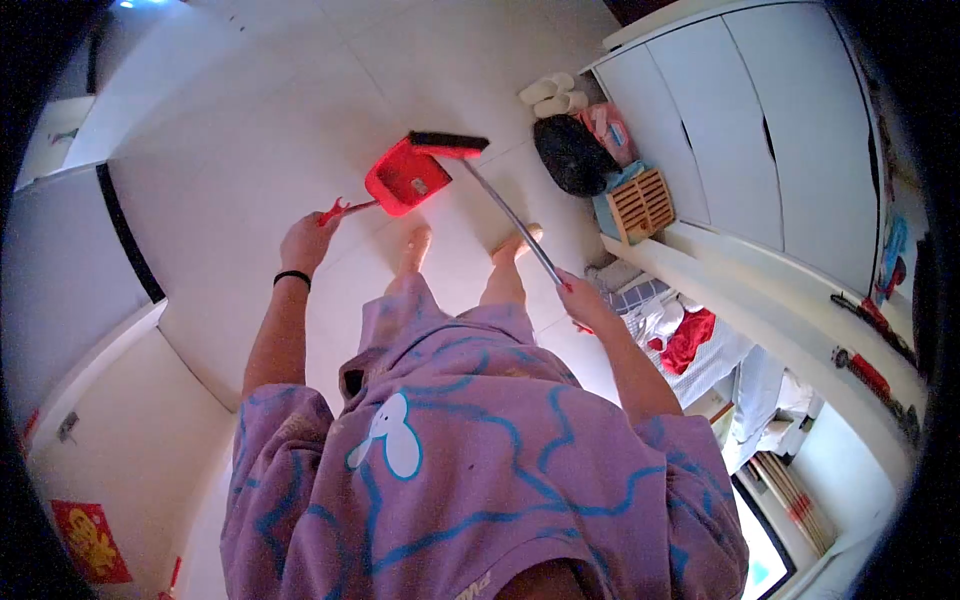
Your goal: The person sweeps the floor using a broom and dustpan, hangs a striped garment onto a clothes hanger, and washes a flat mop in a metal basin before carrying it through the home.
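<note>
Two hands loaded: left hand (305, 243) grips the red dustpan (395, 187) by its handle end, right hand (588, 303) wraps the broom (450, 151) pole. Broom head overlaps dustpan's far edge, low over tile floor (250, 160). Both probably light, stiff, bristles springier; grip handles.

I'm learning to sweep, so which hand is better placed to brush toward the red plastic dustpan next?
Probably the right hand: it holds the long silver broom handle, and the black bristles are beside the red plastic dustpan. The left hand holds the dustpan handle.
</note>
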Motion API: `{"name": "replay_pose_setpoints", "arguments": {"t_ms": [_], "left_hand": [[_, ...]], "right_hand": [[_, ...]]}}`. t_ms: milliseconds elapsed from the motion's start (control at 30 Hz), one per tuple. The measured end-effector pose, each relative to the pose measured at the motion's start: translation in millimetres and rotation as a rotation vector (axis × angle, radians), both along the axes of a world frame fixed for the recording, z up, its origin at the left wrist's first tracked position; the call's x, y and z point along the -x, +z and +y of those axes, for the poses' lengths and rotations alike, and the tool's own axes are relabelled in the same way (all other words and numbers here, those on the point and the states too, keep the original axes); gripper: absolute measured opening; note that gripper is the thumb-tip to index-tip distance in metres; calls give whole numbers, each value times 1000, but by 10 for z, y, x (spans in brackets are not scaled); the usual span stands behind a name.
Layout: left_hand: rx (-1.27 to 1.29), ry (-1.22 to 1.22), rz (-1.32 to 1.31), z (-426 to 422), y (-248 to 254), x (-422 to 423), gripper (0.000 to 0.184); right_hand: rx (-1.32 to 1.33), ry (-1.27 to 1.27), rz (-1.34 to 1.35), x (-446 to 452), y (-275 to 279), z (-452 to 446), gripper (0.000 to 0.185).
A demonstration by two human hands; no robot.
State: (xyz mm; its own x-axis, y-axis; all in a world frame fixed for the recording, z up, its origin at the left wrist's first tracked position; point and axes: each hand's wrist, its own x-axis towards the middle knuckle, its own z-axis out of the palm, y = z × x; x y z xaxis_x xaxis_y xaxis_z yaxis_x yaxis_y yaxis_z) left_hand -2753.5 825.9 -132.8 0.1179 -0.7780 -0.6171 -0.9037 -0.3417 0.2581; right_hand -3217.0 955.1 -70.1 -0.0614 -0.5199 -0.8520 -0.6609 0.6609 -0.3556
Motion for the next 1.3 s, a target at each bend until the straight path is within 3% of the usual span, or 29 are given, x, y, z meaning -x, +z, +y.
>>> {"name": "replay_pose_setpoints", "arguments": {"t_ms": [67, 300, 400, 467, 567, 667, 700, 767, 933, 1133, 1300], "left_hand": [[-17, 10, 40, -22, -13, -13, 46], [-170, -35, 112, -161, 65, 82, 38], [-160, -43, 152, -95, 28, -55, 35], [-66, -202, 92, -19, -122, -229, 34], [22, -210, 66, 67, -173, -311, 33], [-30, -197, 59, -26, -159, -261, 34], [-116, -173, 47, -64, -156, -232, 34], [-118, -161, 87, -58, -203, -284, 33], [-120, -97, 136, -54, -145, -239, 33], [-145, -158, 96, -88, -132, -209, 34], [-141, -122, 100, -64, -190, -243, 37]], "right_hand": [[-150, -234, -116, 99, 277, 176, 42], [-135, -534, -91, -230, 861, 810, 42], [-55, -582, -27, -527, 705, 806, 43], [-49, -552, 21, -667, 526, 799, 48], [36, -334, 9, -807, 284, 1016, 59], [-69, -331, -118, -758, 391, 1213, 60], [-86, -473, -230, -596, 341, 1417, 58], [-242, -528, -203, -447, 810, 1358, 56], [-307, -662, -165, -361, 1117, 1960, 55], [-63, -819, 73, -406, 770, 2328, 54], [40, -1028, -95, -283, 86, 2182, 52]]}}
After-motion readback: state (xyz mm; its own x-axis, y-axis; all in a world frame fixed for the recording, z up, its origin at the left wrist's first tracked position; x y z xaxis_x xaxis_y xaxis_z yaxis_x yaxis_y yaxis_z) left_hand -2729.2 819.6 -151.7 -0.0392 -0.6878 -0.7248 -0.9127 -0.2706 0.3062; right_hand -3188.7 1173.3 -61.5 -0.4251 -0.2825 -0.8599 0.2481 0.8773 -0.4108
